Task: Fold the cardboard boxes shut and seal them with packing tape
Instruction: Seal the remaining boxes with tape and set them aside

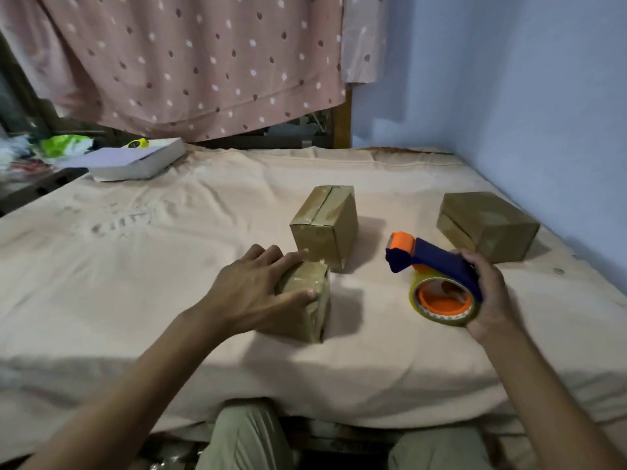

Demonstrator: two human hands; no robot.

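On the bed, covered in a pale pink sheet, three cardboard boxes are lying. Nearest box is sitting near the front edge, glossy with tape; left hand is resting over its top, fingers spread and mostly straight, thumb running along the near top edge, fingertips reaching the far edge. Not a tight grip, more pressing down flat on it. Middle box is standing upright just behind the nearest one, almost touching it, flaps closed with a seam running down the top and tape showing on its faces. Far box is lying well apart on the right, close to the blue wall, closed.

Right hand is holding a tape dispenser above the sheet, between the nearest box and the far box. Fingers are curling round the blue handle, palm wrapping the rear of it. Orange hub and roll of clear tape are facing the camera, orange head end pointing left toward the middle box. Dispenser is not touching any box.

White flat box is lying at the far left corner of the bed, a yellow item on top of it, too small to identify. Dotted pink curtain is hanging behind. Person's knees in light trousers are showing below the bed edge.
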